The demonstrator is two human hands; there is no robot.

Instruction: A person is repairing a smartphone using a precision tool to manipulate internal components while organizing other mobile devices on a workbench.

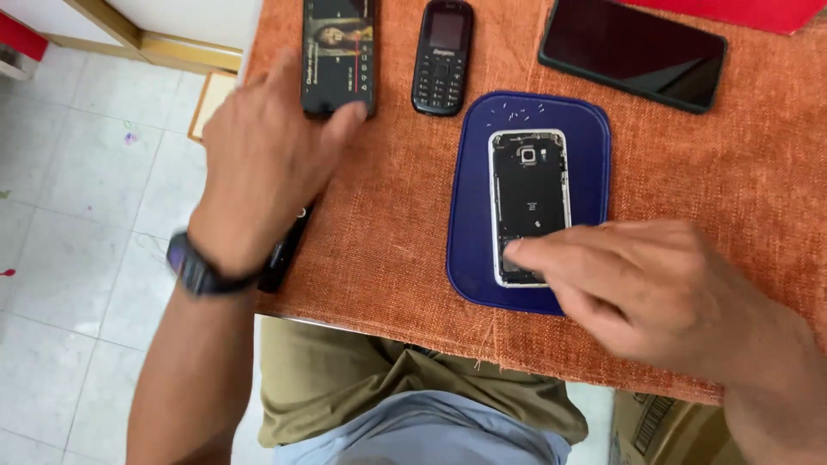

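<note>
An opened smartphone (528, 194) with its back cover off lies on a dark blue mat (472, 232). My right hand (637, 288) comes in from the lower right, and its fingertips press on the phone's lower end. My left hand (263, 159) hovers over the table's left edge with fingers apart. Its fingertip touches the bottom of a lit smartphone (338, 52) that shows a video. A dark watch (194, 267) sits on my left wrist.
A small black keypad phone (443, 56) lies beside the lit phone. A large dark smartphone (633, 52) lies at the top right. Several tiny screws (517, 112) rest at the mat's top. A black pen-like tool (284, 250) lies under my left hand. An orange cloth (388, 224) covers the table.
</note>
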